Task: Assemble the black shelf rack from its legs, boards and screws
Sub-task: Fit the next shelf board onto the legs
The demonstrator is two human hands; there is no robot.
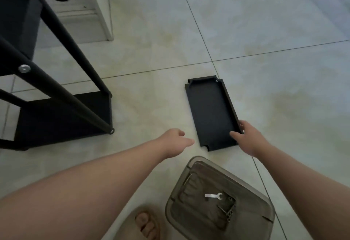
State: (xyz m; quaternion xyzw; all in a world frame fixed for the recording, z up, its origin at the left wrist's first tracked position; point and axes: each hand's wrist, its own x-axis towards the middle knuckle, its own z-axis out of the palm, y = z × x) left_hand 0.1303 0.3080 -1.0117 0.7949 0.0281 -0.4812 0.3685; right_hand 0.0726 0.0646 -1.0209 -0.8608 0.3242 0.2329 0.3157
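A loose black shelf board (210,111) lies flat on the tiled floor, rim up, with notched corners. My right hand (248,137) grips its near right corner, thumb on the inner face and fingers round the outer edge. My left hand (177,138) reaches forward just left of the board's near end, fingers relaxed, holding nothing and not touching it. At the left stands the partly built black rack (62,111), with slanting legs, a bottom board and a silver screw head (24,68) on one leg.
A translucent brown bin (219,200) sits near my feet, holding a small silver wrench (214,195) and some dark small parts. My sandalled foot (145,222) is beside it. A white door frame (98,6) stands at the back left.
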